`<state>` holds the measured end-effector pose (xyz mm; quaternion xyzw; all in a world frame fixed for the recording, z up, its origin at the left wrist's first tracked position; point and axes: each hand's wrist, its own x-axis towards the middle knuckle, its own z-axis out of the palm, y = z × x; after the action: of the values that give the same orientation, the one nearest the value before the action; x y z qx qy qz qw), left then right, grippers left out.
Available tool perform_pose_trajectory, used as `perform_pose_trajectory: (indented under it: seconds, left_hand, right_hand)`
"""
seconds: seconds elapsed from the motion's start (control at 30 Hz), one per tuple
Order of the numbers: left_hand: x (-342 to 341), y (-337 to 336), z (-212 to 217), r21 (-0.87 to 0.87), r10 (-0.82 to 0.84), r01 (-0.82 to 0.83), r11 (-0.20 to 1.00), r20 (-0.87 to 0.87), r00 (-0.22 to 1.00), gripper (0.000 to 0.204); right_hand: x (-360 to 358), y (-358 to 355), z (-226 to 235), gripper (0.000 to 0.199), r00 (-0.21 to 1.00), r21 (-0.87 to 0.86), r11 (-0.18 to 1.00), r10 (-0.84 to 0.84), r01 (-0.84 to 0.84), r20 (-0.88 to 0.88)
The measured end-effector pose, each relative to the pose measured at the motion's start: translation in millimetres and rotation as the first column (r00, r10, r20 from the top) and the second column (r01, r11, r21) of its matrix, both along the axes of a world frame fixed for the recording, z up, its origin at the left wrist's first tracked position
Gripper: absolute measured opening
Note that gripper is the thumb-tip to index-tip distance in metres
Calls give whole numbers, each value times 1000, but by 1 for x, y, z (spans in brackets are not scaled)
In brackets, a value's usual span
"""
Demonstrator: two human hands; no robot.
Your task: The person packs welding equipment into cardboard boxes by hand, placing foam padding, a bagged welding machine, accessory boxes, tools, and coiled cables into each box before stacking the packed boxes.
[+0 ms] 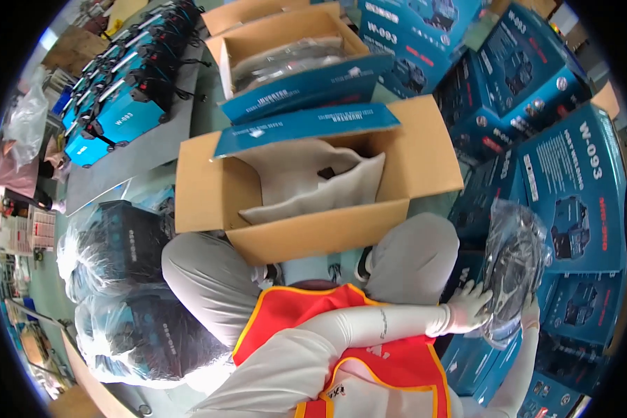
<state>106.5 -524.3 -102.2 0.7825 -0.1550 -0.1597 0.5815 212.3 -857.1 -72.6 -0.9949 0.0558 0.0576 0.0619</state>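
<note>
A clear plastic bag point(514, 268) holding dark coiled cables is held up at my right side. My left hand point(470, 304), in a white glove, reaches across my body and grips the bag's lower left edge. Below the bag, my right hand point(530, 317) holds its bottom and is partly hidden by the plastic. An open cardboard box point(306, 240) stands in front of my knees, with white foam padding point(306, 191) inside and blue flaps folded back. Neither hand touches the box.
Stacked blue printed cartons point(571, 174) fill the right side. A second open carton point(285, 49) stands behind the first. A row of blue machines point(125, 90) lies at the top left. Two plastic-wrapped dark machines point(118, 244) sit by my left knee.
</note>
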Motion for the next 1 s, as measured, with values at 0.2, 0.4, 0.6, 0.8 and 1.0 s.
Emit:
perform_pose_trajectory:
  seconds: [0.2, 0.4, 0.6, 0.8, 1.0]
  left_hand:
    - [-9, 98, 46, -401, 226, -30, 915, 451, 863, 47]
    - [-34, 298, 71, 327, 37, -230, 917, 502, 864, 41]
    - [-76, 409, 36, 930, -25, -143, 338, 161, 987, 96]
    - [-91, 429, 26, 801, 201, -59, 596, -78, 977, 114]
    - [-90, 433, -6, 653, 135, 99, 751, -299, 945, 89]
  right_hand:
    - [7, 160, 119, 33, 954, -462, 867, 271, -186, 125]
    - [-16, 392, 134, 17, 371, 202, 316, 848, -927, 378]
    - [22, 550, -1, 31, -80, 153, -121, 965, -981, 250]
    - [31, 584, -9, 48, 180, -8, 207, 831, -978, -527]
    - [30, 568, -17, 48, 103, 79, 201, 755, -976, -648]
